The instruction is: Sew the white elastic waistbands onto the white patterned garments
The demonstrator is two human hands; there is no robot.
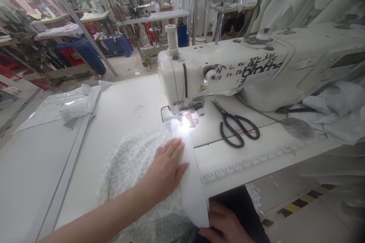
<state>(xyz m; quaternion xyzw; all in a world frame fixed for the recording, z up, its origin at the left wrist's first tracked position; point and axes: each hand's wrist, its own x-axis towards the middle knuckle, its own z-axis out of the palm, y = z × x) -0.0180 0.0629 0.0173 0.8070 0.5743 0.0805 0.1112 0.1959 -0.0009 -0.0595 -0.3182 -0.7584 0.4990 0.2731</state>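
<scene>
Lace fabric (128, 167) lies under the flat, open left hand (167, 169); right hand (225, 226) pinches white strip (191, 174).

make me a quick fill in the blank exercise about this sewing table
1. The left hand lies flat on the patterned ____ in front of the sewing machine.
2. A pair of black ____ lies on the table, to the right of the lit needle area.
3. The right hand holds the lower end of a plain ____ strip at the table's near edge.

Missing words: fabric; scissors; white.
</scene>
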